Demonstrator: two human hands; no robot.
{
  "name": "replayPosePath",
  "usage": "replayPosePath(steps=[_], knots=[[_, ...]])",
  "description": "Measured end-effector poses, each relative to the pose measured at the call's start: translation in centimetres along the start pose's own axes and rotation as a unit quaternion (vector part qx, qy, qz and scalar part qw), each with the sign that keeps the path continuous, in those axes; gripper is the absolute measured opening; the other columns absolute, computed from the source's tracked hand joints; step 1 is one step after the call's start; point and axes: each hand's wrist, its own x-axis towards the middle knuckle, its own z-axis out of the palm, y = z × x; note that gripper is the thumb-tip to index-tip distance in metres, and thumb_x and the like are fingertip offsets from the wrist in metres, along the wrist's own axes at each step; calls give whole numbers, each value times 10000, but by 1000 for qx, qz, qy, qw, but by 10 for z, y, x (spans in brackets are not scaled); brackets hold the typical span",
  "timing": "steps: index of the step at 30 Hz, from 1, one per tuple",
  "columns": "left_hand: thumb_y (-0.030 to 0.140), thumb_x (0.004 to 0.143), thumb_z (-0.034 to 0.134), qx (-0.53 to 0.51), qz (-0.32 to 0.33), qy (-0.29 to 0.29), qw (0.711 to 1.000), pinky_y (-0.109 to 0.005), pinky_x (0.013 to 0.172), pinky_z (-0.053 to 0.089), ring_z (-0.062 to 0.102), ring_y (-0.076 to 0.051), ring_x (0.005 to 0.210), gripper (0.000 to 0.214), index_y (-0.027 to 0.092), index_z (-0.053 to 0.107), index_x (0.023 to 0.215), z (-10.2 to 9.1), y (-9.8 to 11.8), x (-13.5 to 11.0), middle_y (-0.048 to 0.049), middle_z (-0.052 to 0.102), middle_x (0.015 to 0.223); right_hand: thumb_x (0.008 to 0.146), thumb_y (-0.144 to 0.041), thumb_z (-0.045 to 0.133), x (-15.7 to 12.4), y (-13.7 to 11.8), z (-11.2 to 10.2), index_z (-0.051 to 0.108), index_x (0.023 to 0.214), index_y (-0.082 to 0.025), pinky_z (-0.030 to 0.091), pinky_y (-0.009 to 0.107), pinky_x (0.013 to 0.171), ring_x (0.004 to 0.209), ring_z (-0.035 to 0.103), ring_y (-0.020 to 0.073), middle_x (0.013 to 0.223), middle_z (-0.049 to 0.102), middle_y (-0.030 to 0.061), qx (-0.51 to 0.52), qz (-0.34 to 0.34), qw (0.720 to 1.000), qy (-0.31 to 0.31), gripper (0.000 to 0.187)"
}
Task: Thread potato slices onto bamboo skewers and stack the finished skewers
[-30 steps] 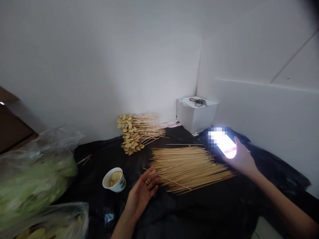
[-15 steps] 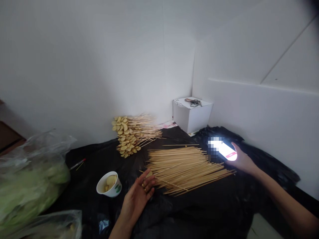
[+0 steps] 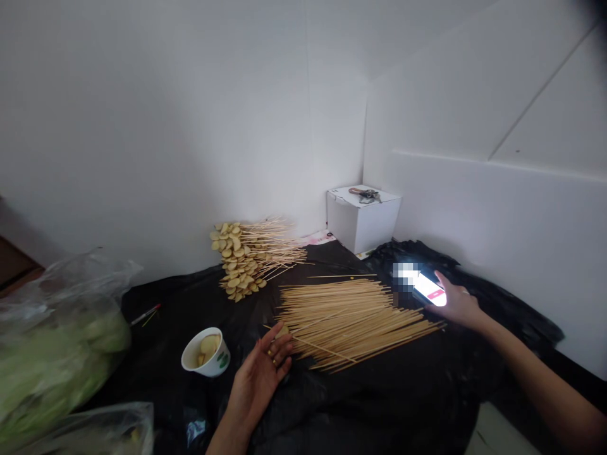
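- Right hand (image 3: 458, 306): grasps a lit smartphone (image 3: 431, 290), right of the bamboo skewers (image 3: 341, 316).
- Left hand (image 3: 258, 373): palm up, fingers loosely curled; potato slice (image 3: 283, 331) at fingertips, grip cannot be determined.
- Paper cup (image 3: 219, 363): left of left hand, containing potato pieces (image 3: 209, 345).
- Skewered potato slices (image 3: 234, 262): piled far left of the bamboo skewers.

pixelation hides part of the phone (image 3: 430, 291) from us. we see the greens bag (image 3: 59, 360) cut by the left edge.

Keys (image 3: 370, 196) lie on a white box (image 3: 377, 224).
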Motion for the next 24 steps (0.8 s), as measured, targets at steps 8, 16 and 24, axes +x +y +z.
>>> replayPosePath(steps=[8,16,24], knots=[[378,907,462,0,-1,-6,1000,-327,847,485,628,-185,984,399,209,583,1247,-1,0,0,-93,664,1148,845,-417,479,-23,-71,-19,471,1324,-117,459,438,852,953,589,294,1033,671,141,121,-180,965,150,565],[365,806,623,56,41,69,995,-290,808,482,630,-172,921,345,189,670,1099,6,3,0,-78,690,1027,884,-278,483,-59,-177,-23,662,1015,-155,450,397,870,935,586,234,960,683,109,182,-346,919,45,254],[490,713,673,253,158,223,928,-184,461,299,476,-76,492,375,127,619,634,13,-6,1,2,557,545,907,-289,457,-82,-232,-30,677,931,-177,429,347,803,859,572,208,863,670,78,218,-388,892,-78,247]])
